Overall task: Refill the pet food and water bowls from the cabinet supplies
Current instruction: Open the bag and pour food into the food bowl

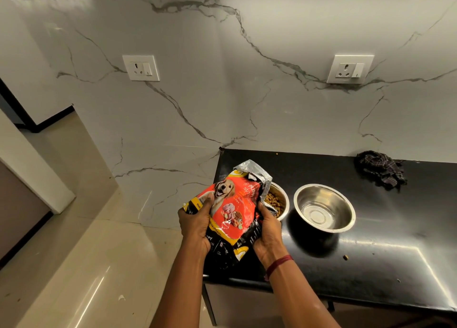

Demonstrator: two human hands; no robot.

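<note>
Steel food bowl [278,201] on the black surface [371,261] holds brown kibble, partly hidden behind the puppy-food bag [235,204]. Left hand [195,225] and right hand [268,231] both grip that opened bag, tilted above the surface's left end. Just beside, the second steel bowl [324,207] looks empty of kibble.

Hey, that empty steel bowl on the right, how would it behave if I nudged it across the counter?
The steel bowl would probably slide easily, since the black counter looks glossy. It looks thin-walled and empty, so likely light. Its wide, low shape makes tipping unlikely.
</note>
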